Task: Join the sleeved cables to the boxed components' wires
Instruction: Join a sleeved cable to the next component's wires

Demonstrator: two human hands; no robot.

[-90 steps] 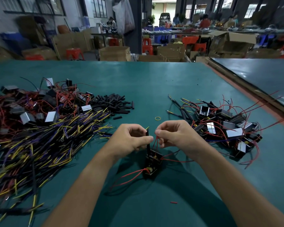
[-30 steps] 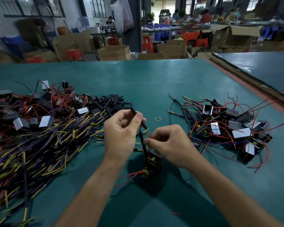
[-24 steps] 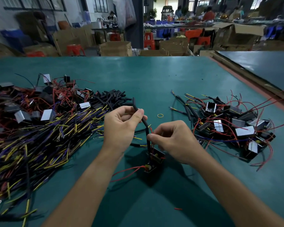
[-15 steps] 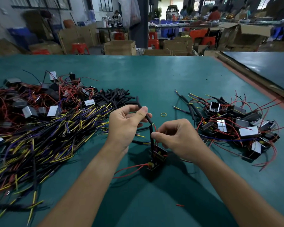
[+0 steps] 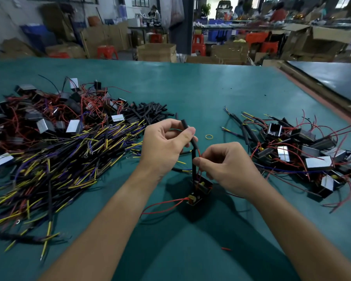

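Up went the left hand [image 5: 166, 147], pinching the top of the black sleeved cable [image 5: 193, 153]. The right hand [image 5: 229, 167] pinches a red wire [image 5: 199, 153] just above the boxed component [image 5: 200, 188] on the bench [image 5: 190, 88]. To its right the small pile [image 5: 304, 157] looks done; the big pile [image 5: 59, 159] left of the left hand waits

A factory assembly hall: long green worktables [image 5: 190, 88], stacked cardboard boxes [image 5: 156, 52], plastic stools [image 5: 107, 52], workers at benches.
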